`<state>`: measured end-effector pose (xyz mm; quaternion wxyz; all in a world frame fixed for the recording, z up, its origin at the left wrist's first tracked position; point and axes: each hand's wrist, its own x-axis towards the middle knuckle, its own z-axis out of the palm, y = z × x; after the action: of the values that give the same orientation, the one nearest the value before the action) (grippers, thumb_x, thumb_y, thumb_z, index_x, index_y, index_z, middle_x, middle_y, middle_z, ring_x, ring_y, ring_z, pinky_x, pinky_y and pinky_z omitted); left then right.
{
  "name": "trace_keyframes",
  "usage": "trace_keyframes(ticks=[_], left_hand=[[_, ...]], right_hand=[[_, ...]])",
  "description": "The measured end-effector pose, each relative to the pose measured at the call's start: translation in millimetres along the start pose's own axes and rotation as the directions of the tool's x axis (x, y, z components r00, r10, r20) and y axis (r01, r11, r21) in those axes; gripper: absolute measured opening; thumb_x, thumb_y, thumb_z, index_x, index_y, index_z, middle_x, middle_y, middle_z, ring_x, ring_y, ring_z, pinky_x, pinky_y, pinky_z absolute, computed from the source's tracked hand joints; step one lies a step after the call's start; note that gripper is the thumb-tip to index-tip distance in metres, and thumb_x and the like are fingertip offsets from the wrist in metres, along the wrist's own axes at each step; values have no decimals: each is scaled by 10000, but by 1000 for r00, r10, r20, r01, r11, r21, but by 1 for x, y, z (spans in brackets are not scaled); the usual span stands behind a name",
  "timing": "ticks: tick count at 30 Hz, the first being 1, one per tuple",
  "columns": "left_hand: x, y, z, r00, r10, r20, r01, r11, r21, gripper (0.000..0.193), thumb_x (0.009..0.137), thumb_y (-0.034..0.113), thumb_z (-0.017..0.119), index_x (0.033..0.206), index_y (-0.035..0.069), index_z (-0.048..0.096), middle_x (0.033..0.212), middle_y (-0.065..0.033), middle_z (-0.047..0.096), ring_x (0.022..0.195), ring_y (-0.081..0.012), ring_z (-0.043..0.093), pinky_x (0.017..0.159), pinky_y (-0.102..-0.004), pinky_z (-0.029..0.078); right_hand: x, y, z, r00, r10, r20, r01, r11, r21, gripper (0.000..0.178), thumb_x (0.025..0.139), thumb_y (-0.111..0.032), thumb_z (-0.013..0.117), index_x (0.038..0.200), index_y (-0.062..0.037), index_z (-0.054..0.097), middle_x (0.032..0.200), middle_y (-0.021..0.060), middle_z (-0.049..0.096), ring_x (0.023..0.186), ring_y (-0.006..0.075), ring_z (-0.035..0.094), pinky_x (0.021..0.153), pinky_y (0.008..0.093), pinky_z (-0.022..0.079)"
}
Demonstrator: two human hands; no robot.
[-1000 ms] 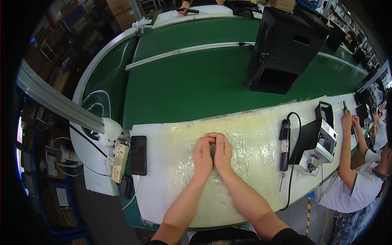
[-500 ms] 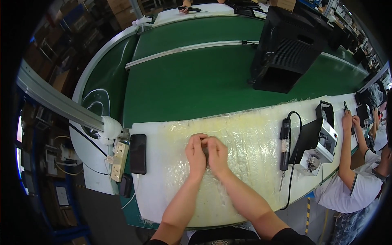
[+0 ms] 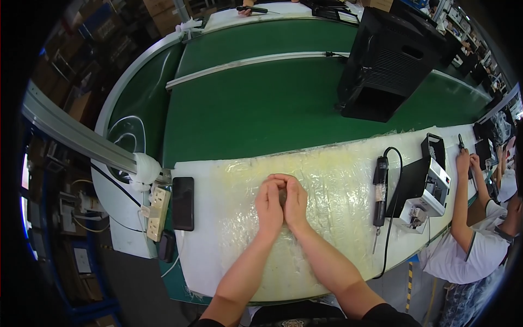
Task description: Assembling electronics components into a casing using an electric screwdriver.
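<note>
My left hand (image 3: 270, 206) and my right hand (image 3: 295, 204) are cupped together above the middle of the film-covered worktop (image 3: 239, 185). Their fingers curl inward and meet at the far side. A dark gap shows between the palms, and what lies in it, if anything, I cannot make out. To the right of my hands a black electric screwdriver (image 3: 379, 193) lies on the worktop, its bit pointing toward me. A black phone (image 3: 183, 204) rests at the left end.
A green conveyor belt (image 3: 245, 109) runs beyond the worktop, bearing a large black case (image 3: 381, 71). Right of the screwdriver stands a black-and-white device (image 3: 422, 191). A power strip (image 3: 157, 214) is fixed at the left post. A co-worker (image 3: 468, 240) works at the right.
My hands have shifted slightly right and away from me, and they sit closer together. The black case appears slightly farther right in the view.
</note>
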<state>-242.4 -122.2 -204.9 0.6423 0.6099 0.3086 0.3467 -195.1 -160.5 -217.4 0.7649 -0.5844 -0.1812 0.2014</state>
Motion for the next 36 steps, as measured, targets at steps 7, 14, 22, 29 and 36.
trace_keyframes(ticks=[7, 14, 22, 29, 36], left_hand=[[11, -7, -12, 983, -2, -181, -17, 994, -106, 302, 990, 203, 397, 886, -1, 594, 907, -64, 615, 848, -145, 554, 782, -272, 450], [15, -13, -15, 992, 0, -124, -24, 982, -189, 321, 993, 218, 390, 891, -7, 594, 926, -78, 613, 855, -162, 563, 784, -278, 454], [-8, -6, 5, 995, -103, -3, 102, 992, -69, 283, 991, 171, 394, 898, -5, 595, 901, -86, 616, 879, -159, 559, 827, -285, 434], [19, -3, -15, 966, 53, -254, -64, 997, -35, 283, 967, 183, 409, 868, 10, 611, 851, -56, 622, 802, -135, 551, 740, -270, 447], [10, 1, -10, 992, -105, -71, 98, 990, -99, 307, 943, 164, 394, 852, -10, 629, 867, -66, 630, 817, -138, 547, 773, -260, 440]], right_hand=[[-9, -2, 0, 987, 5, 163, 15, 993, -116, 350, 1002, -222, 388, 919, 17, 630, 887, 102, 645, 820, 163, 595, 768, 274, 465], [-3, -3, -3, 985, -104, 139, 118, 988, -97, 347, 997, -231, 395, 898, 7, 628, 854, 96, 631, 820, 164, 591, 741, 286, 458], [1, 2, -7, 999, 10, 51, -7, 998, -55, 378, 1005, -239, 347, 937, 13, 620, 908, 97, 640, 838, 166, 588, 784, 283, 466], [4, 1, -8, 993, -82, -81, 80, 996, -35, 385, 1006, -240, 350, 929, 22, 623, 941, 111, 645, 861, 171, 594, 803, 281, 464], [-11, -1, 2, 989, 21, 148, -5, 994, -110, 323, 975, -183, 385, 934, 30, 624, 888, 123, 633, 845, 193, 602, 788, 307, 476]])
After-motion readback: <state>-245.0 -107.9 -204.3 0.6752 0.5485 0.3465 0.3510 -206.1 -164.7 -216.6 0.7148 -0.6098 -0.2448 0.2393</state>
